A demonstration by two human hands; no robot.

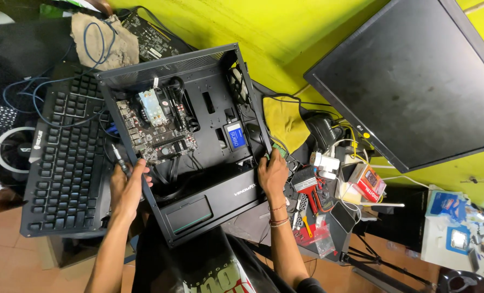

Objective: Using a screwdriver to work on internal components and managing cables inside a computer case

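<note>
Black steel framed everything between my hands: the open computer case (190,135) lay flat on its side on the tabletop (285,122), its bare interior facing up at me. My left hand (128,187) was curled around the case's left edge, fingers closed on the rim, and a screwdriver (119,158) with a dark handle stuck up from that same grip, its tip pointing away from me. My right hand (273,172) was clamped on the opposite rim of the case, fingers hooked over the edge and thumb on the outside.

Between my hands and a little beyond them, the motherboard (155,130) sat fixed in the case's left half, with a pale finned cooler (154,107) standing on it. Nearer my right hand, a small drive with a blue label (235,135) was mounted on the case's inner wall. Closest to me, between my wrists, ran the case's black shroud (209,203).

Just outside my left hand lay a black keyboard (68,157), touching the case. Beyond my right hand a yellow cloth (285,125) was bunched up, and to the right of that hand sat a clutter of adapters, cables and small boxes (339,179). Farther out on that side a dark monitor (415,81) leaned against the yellow-green wall (263,27).
</note>
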